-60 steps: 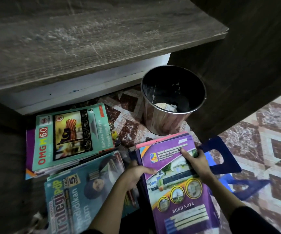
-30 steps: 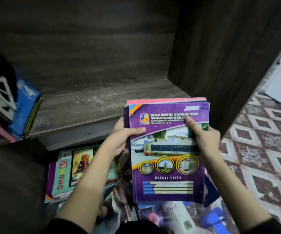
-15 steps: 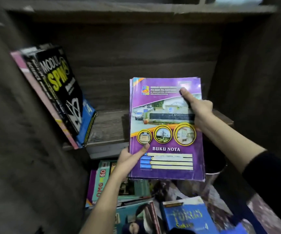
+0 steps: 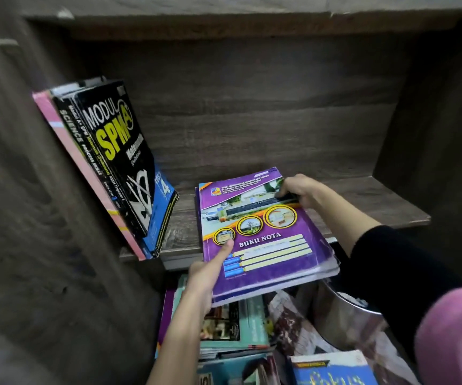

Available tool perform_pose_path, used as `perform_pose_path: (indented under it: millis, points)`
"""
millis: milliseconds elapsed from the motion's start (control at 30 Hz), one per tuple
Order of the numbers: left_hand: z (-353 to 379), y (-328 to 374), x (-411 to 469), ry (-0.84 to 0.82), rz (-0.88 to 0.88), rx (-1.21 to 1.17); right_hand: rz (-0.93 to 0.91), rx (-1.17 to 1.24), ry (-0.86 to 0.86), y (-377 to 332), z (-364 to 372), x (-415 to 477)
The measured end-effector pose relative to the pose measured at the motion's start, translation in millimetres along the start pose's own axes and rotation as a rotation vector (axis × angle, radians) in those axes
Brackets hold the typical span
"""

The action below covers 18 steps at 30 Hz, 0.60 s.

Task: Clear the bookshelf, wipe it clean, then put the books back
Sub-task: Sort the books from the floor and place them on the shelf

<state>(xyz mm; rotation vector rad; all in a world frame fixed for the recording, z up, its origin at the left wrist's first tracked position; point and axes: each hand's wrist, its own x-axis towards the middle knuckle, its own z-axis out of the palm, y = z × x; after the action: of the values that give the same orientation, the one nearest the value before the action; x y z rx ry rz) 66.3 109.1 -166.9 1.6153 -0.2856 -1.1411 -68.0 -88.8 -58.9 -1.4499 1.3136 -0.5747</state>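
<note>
While between both hands (image 4: 205, 276) (image 4: 300, 190), notebook stack (image 4: 268, 245).

Matt grained wood shelf (image 4: 349, 201); glossy paper notebook (image 4: 266, 245); shiny metal bin (image 4: 343, 315).

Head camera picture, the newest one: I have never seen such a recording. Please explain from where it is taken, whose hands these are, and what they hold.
No machine here: a camera on a person's head looks down at their bare hands. The left grip pinches the near edge of a purple notebook stack, thumb on its cover; the right grip holds the far edge. The stack's far end is over the wooden shelf. There, at left, leaning books rest against the side wall. Below lie more books beside a metal bin.
</note>
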Motion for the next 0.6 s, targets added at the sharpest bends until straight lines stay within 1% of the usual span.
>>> perform_pose_path:
  millis: [100, 200, 367, 500, 533, 600]
  points:
    - [-3, 0, 3, 0.009, -0.002, -0.017, -0.025, -0.108, 0.068, 14, 13, 15]
    - [-5, -3, 7, 0.019, 0.013, -0.021, -0.025, -0.304, 0.178, 29, 21, 26]
    - [-9, -8, 19, 0.004, 0.0, -0.001, -0.08, -0.488, 0.262, 37, 25, 25]
    - [-11, -4, 16, -0.003, 0.026, 0.001, -0.155, -0.605, 0.285, 44, 26, 7]
    - [-12, -5, 20, 0.001, 0.042, -0.011, -0.192, -0.669, 0.288, 45, 25, -2]
    - [-14, -2, 21, 0.006, 0.056, -0.026, -0.372, -0.73, 0.29, 51, 24, -22]
